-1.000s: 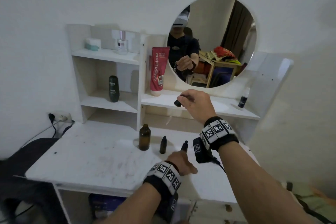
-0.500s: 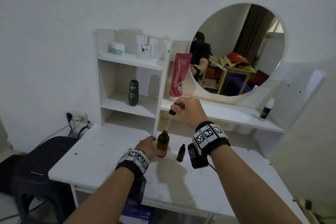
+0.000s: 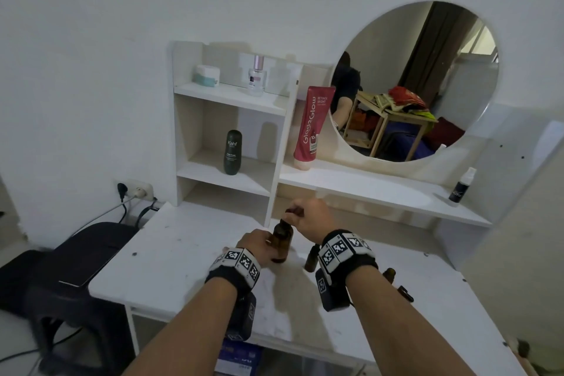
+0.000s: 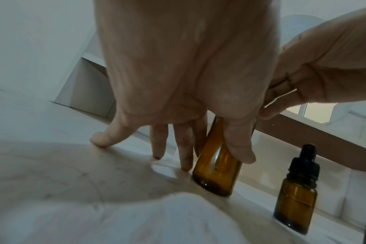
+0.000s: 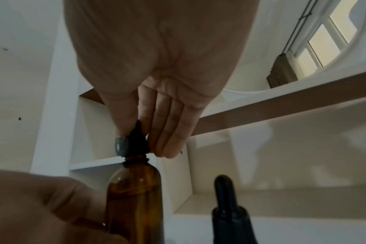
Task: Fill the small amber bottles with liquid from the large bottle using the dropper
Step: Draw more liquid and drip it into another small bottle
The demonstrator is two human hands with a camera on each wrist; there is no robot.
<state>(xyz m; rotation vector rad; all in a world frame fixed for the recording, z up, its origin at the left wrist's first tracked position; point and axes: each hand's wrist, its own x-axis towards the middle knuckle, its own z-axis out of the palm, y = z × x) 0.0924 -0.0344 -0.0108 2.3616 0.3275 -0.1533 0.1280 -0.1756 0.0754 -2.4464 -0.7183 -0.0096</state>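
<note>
The large amber bottle [image 3: 282, 243] stands upright on the white table [image 3: 189, 256]. My left hand [image 3: 265, 246] grips its body, thumb [image 4: 238, 148] in front and index finger behind, while the other fingertips touch the table. My right hand [image 3: 295, 214] pinches the black dropper cap [image 5: 138, 140], which sits at the bottle's neck; the pipette is inside and hidden. A small amber bottle [image 4: 296, 198] with a black dropper top stands just right of the large one. Another small amber bottle [image 3: 389, 274] stands open further right, a black cap [image 3: 405, 294] lying beside it.
A white shelf unit [image 3: 232, 101] rises directly behind the bottles, holding a dark Kahf bottle [image 3: 233, 152] and a red tube [image 3: 312, 127]. A round mirror [image 3: 415, 79] hangs to the right. A black chair [image 3: 88, 253] stands left of the table.
My left hand went from the small bottle to the large one and took hold of it. My right hand lowered the dropper down into the large bottle's neck.
</note>
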